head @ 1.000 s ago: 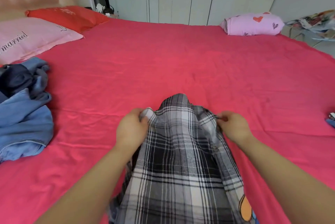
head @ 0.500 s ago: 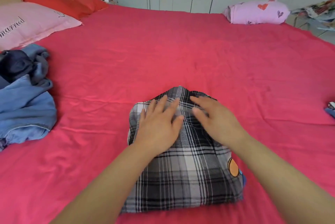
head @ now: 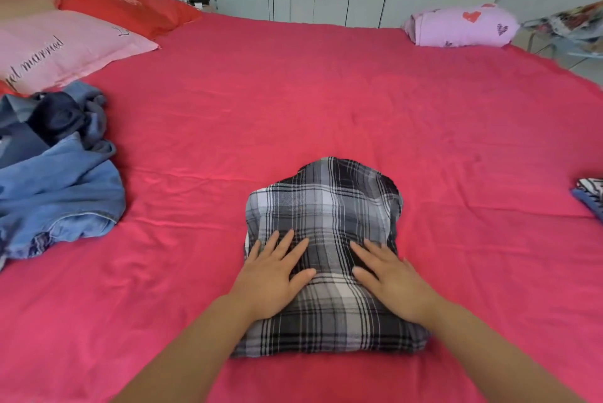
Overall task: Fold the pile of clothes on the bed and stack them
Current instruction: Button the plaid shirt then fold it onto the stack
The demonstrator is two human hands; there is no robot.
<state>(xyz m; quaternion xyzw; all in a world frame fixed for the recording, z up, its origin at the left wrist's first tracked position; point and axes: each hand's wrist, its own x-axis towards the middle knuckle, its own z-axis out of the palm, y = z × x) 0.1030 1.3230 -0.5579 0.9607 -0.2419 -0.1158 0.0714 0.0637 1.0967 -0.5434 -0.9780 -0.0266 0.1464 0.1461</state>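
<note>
A person's left hand (head: 272, 275) and right hand (head: 390, 277) lie flat, palms down and fingers spread wide, on a folded black, grey and white plaid garment (head: 326, 239) that rests on the pink-red bedsheet (head: 326, 92). Neither hand grips anything; both press on the near half of the bundle, with a narrow strip of plaid showing between the two thumbs. The rounded far edge of the garment extends beyond the fingertips, away from the person. Well out to the left of the left hand sits a loose, unfolded heap of blue denim and dark clothing (head: 55, 167), just below a pale pink pillow (head: 58, 47) with script lettering and a red pillow (head: 130, 9) behind it. Far to the right of the right hand, a striped piece of cloth (head: 592, 195) is cut off at the frame's edge. A lilac, heart-printed roll (head: 460, 26) lies at the bed's far corner.
</note>
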